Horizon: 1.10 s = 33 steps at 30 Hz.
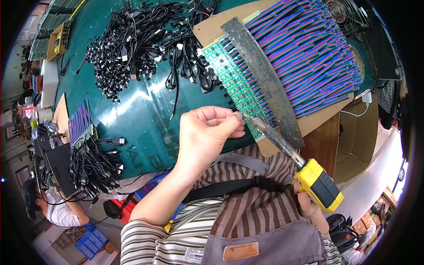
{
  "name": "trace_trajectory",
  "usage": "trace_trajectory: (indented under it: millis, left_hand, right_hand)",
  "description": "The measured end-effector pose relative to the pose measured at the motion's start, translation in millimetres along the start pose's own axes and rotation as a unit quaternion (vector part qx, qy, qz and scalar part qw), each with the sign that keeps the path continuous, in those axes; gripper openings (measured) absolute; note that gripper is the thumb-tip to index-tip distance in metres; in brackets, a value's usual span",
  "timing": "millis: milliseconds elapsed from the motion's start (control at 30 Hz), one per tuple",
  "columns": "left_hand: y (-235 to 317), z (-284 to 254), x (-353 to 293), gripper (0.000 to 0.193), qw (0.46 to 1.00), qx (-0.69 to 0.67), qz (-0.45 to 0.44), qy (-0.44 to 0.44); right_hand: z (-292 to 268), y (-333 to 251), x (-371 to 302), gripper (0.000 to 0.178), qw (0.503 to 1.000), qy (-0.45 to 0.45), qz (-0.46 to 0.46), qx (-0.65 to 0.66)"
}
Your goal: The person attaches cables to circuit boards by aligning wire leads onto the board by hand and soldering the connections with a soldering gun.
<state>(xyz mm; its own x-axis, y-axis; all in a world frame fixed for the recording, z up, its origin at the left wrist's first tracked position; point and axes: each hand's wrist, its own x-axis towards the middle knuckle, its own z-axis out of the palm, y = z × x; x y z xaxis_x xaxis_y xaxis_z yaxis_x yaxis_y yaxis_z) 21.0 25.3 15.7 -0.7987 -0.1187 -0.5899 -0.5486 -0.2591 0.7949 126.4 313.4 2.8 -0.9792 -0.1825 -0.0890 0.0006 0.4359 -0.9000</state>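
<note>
A row of green circuit boards (236, 81) lies on a brown backing board (210, 31), at the right part of the green surface (150, 119), running from the far side to the near edge. A dark, worn metal bar (269, 79) lies across the bundles of red, blue, green and black ribbon wire (313, 62), which fan out from the boards to the right.

At the near end of the row, the left hand (205, 132) has its grip closed, thumb and forefinger pinched together with the other fingers curled; whether anything fine is between them, I cannot tell. The right hand (307, 205), partly hidden, has its grip wrapped around the handle of a yellow-and-black soldering gun (318, 183), whose metal barrel slants leftward so that its tip is just beside the left fingertips, over the boards.

Left of the boards, on the far side, is a tangled heap of black cables (128, 53). Nearer and farther left, more black USB cables (95, 170) hang in a bunch beside further ribbon wires (79, 123). To the right are an open cardboard box (364, 137), a white adapter (366, 97) and, farther away, a round fan (342, 13). At the far left sits another person (64, 212) in a white top.
</note>
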Motion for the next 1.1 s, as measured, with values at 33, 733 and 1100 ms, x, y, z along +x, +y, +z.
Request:
trace_trajectory:
  millis: [33, 733, 1100]
  left_hand:
    - [-0.8, 0.4, -0.3, 0.017, 1.0, 0.0, 0.0, 0.001]
    - [-7.3, -2.2, 1.9, 0.016, 1.0, -0.028, 0.007, -0.008]
    - [-5.5, -10.1, 5.4, 0.019, 0.998, -0.002, 0.049, -0.032]
  right_hand:
    - [0.9, -0.3, -0.3, 0.032, 1.0, -0.001, 0.0, 0.001]
    - [2.2, 14.0, -9.7, 0.04, 0.998, 0.021, 0.043, 0.027]
    - [5.5, -0.6, 9.6, 0.033, 1.0, 0.0, 0.016, 0.009]
